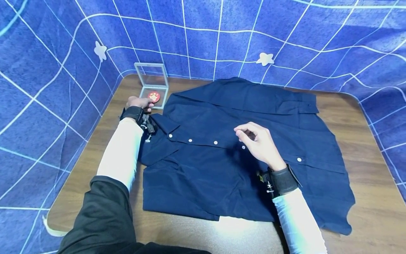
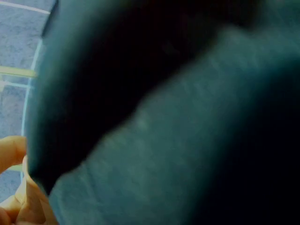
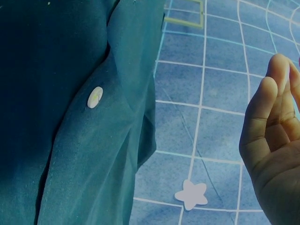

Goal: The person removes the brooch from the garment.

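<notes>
The right hand (image 1: 258, 143) hovers over the placket of the navy shirt (image 1: 241, 155), spread flat mid-table, fingers loosely curled and holding nothing. At ten o'clock the left hand (image 1: 139, 103) touches the red badge (image 1: 154, 96) in its clear case (image 1: 152, 84); whether it pinches it I cannot tell. A careless tug there could tip the open case or snag the collar.

I find no readable words, brand names or numbers anywhere in front of me. The only sign is a pale paw-print mark on the round red badge (image 1: 153, 96) lying in the clear case (image 1: 151, 84) just beyond my left hand (image 1: 139, 103); any lettering on it is too small to make out.
</notes>
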The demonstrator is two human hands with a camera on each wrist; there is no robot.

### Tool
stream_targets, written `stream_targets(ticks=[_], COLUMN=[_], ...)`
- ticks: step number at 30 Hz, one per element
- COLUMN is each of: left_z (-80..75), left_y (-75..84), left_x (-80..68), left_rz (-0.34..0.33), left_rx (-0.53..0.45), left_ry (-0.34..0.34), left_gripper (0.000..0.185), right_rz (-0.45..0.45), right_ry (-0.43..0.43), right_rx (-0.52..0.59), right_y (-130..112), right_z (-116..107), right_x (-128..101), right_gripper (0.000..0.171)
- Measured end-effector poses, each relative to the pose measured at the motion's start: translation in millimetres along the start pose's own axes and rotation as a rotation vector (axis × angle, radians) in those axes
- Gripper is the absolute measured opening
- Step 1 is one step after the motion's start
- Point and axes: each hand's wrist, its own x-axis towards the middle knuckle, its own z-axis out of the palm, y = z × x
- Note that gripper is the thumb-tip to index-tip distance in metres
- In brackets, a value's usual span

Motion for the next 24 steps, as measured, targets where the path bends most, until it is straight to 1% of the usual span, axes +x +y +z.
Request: stream_targets(ticks=[4, 8, 9, 10, 12, 14, 15, 17, 18, 20, 22, 23, 24], left_z=[-2.0, -4.5, -5.1, -5.2, -3.8, -0.8, 1.2, 7.5, 11.2, 18.5, 25.2, 27.9, 30.3], left_y=[-3.5, -3.8, -2.1, 0.8, 9.0, 19.6, 25.1, 32.4, 34.8, 36.4, 33.3, 30.5, 27.3], left_x=[3.6, 1.8, -0.7, -4.1, -13.8, -28.1, -38.1, -56.6, -67.2, -89.5, -111.6, -123.5, -134.8], left_rz=[0.010, 0.044, 0.068, 0.106, 0.185, 0.301, 0.357, 0.481, 0.548, 0.662, 0.763, 0.809, 0.829], left_rx=[0.041, 0.079, 0.119, 0.161, 0.196, 0.271, 0.314, 0.319, 0.346, 0.358, 0.368, 0.377, 0.393], left_ry=[0.017, 0.023, 0.028, 0.032, 0.039, 0.072, 0.098, 0.129, 0.162, 0.202, 0.219, 0.225, 0.219], left_gripper=[0.020, 0.019, 0.021, 0.024, 0.030, 0.035, 0.039, 0.040, 0.040, 0.036, 0.035, 0.034, 0.035], right_rz=[0.003, 0.000, 0.000, -0.002, -0.001, -0.003, -0.001, 0.005, 0.008, 0.021, 0.034, 0.043, 0.055], right_ry=[-0.004, 0.002, 0.006, 0.012, 0.022, 0.046, 0.064, 0.107, 0.130, 0.171, 0.192, 0.194, 0.193], right_rx=[0.002, -0.007, -0.013, -0.021, -0.039, -0.075, -0.093, -0.140, -0.163, -0.206, -0.246, -0.263, -0.278], right_y=[-0.4, 1.8, 2.7, 3.9, 6.3, 9.1, 10.6, 13.8, 15.2, 18.8, 22.3, 24.0, 25.5], right_z=[0.8, -0.6, -1.7, -3.1, -6.7, -10.9, -12.6, -15.5, -16.3, -16.8, -15.9, -15.2, -14.4], right_x=[1.3, 1.3, 1.0, 0.6, 0.1, 0.0, -0.7, -1.7, -2.4, -4.2, -7.0, -8.8, -10.9], right_gripper=[0.014, 0.014, 0.014, 0.014, 0.014, 0.014, 0.014, 0.014, 0.014, 0.015, 0.019, 0.021, 0.025])
